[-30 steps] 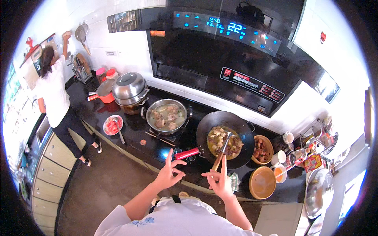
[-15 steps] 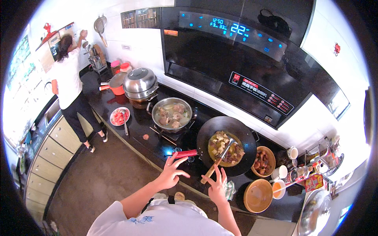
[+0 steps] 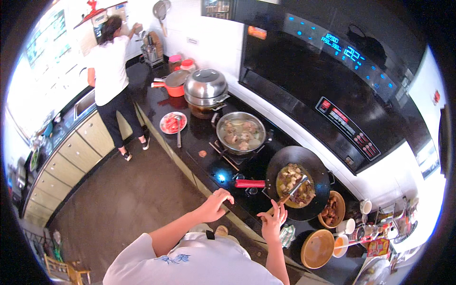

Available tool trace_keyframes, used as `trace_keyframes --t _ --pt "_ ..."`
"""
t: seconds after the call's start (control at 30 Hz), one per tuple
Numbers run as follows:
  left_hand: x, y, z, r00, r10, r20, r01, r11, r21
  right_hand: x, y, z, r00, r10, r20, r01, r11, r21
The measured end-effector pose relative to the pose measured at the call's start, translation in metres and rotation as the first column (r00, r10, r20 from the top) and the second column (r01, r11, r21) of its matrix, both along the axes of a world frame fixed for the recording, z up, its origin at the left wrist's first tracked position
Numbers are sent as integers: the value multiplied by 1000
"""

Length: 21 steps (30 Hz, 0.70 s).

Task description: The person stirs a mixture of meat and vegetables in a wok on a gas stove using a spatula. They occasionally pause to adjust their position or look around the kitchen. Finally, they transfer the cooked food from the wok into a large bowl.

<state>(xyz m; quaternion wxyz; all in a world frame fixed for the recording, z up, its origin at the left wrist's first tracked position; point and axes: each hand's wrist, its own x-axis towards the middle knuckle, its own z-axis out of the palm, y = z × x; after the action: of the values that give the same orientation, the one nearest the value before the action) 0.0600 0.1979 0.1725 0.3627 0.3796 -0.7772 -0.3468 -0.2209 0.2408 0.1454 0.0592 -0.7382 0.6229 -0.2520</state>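
Note:
A black wok [image 3: 298,159] with a red handle [image 3: 250,183] stands on the stove, holding chunks of meat in yellowish broth [image 3: 290,179]. A spatula [image 3: 296,186] rests in it, its wooden handle reaching over the near rim. My right hand [image 3: 271,222] is at this handle, thumb and fingers apart; whether a fingertip touches it is unclear. My left hand [image 3: 216,204] hovers over the counter's front edge, below the wok's red handle, with loosely bent fingers and nothing in them. Left of the wok, a steel pot [image 3: 241,114] holds meat pieces in pale broth.
Right of the wok are a bowl of browned meat [image 3: 338,202], a tan bowl [image 3: 317,249] and cups [image 3: 346,226]. A plate of red slices [image 3: 166,124], a domed steamer [image 3: 205,88] and a red pan [image 3: 175,88] stand left. Another person [image 3: 111,71] stands at far left.
My view has swung left, so the stove sits farther right. The left hand's fingers have gone from spread to loosely bent, farther from the wok handle. My right hand stays by the spatula handle.

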Motion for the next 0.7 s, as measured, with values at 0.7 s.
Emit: trace_keyframes --t 0.7 --pt "128 3 -8 975 -14 -221 59 978 199 41 -33 -16 878 -443 -180 351 852 -388"
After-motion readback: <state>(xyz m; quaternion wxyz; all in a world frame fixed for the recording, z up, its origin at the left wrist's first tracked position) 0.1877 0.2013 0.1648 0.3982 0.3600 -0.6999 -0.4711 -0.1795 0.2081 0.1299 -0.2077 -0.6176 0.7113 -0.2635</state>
